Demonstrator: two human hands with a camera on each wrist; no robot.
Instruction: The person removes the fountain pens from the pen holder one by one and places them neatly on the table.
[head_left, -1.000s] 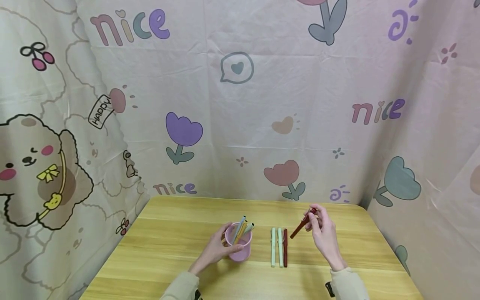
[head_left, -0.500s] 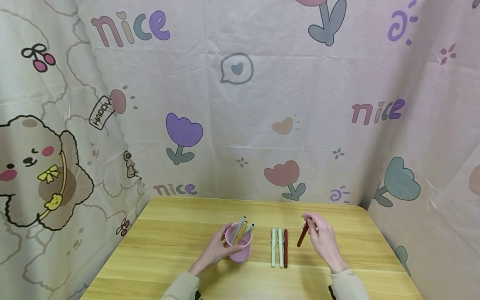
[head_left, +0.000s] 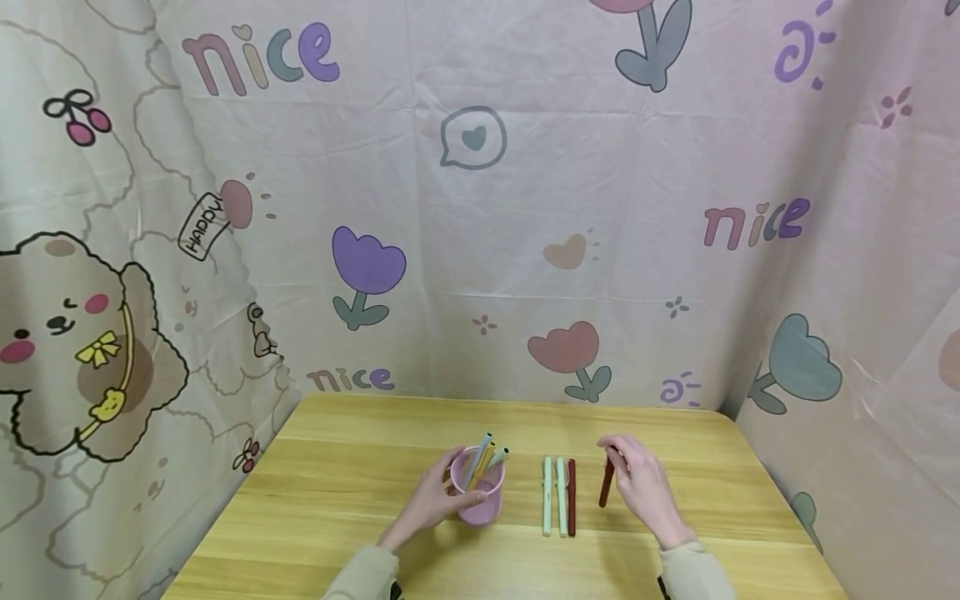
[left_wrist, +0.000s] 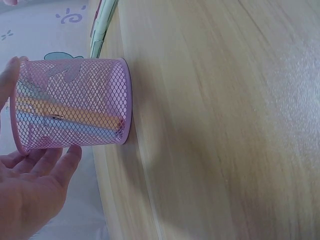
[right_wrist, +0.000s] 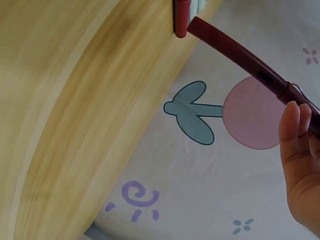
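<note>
A pink mesh pen holder [head_left: 480,510] stands on the table with several pens [head_left: 480,463] leaning in it, blue, orange and pale green. My left hand [head_left: 433,498] holds the holder around its upper rim, thumb in front and fingers behind. In the left wrist view the mesh wall [left_wrist: 75,102] shows the pens inside. My right hand [head_left: 639,483] pinches a dark red pen [head_left: 606,486] by its upper end, its lower end pointing down. To its left lie two pale green pens [head_left: 561,497] and another dark red pen [head_left: 572,497], side by side.
The wooden table [head_left: 337,467] carries the holder and the row of pens. A printed cloth [head_left: 480,250] hangs behind the table and along both sides.
My right hand has moved down and slightly left, and the dark red pen in it has swung from a slant to nearly upright. The left hand and holder stay in place.
</note>
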